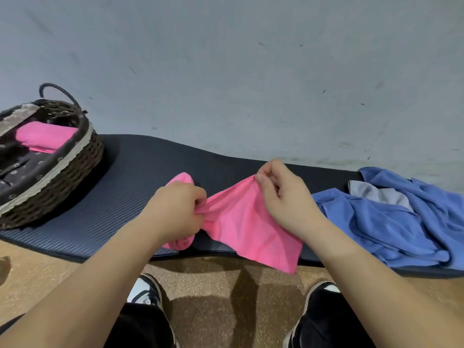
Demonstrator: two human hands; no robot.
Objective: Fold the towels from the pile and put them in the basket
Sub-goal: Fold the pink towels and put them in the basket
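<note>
A pink towel (246, 227) hangs stretched between both hands over the front edge of a dark mat (140, 167). My left hand (175, 209) is closed around a bunched part of it, with pink cloth showing above and below the fist. My right hand (283, 197) pinches the towel's upper corner between thumb and fingers. A pile of blue towels (391, 222), with a grey one (379, 194) among them, lies on the mat at the right. A dark wicker basket (75, 169) stands at the left with a folded pink towel (45, 136) inside.
The mat runs left to right against a grey wall (226, 71). Below it is a tan floor (213, 297), where my two shoes (148, 290) and dark trouser legs show. The basket has a looped handle (57, 92) and a dark flowered lining.
</note>
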